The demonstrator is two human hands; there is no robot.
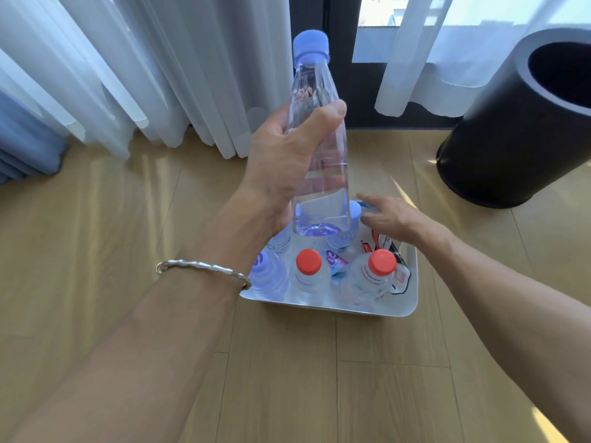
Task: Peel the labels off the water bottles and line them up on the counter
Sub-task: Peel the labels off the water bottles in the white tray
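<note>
One bottle (316, 174) in curled left fingers (321, 119), right fingers (372, 208) outstretched, over wooden floor (128, 219) beside curtains (160, 75).

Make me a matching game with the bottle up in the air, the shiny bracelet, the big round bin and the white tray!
Things:
1. lifted bottle
2. bracelet
3. round bin
4. white tray

Matches:
A. black, at the far right
B. has red-capped bottles standing in it
C. gripped by the left hand
D. around the left wrist

Pairs: 1-C, 2-D, 3-A, 4-B
</note>
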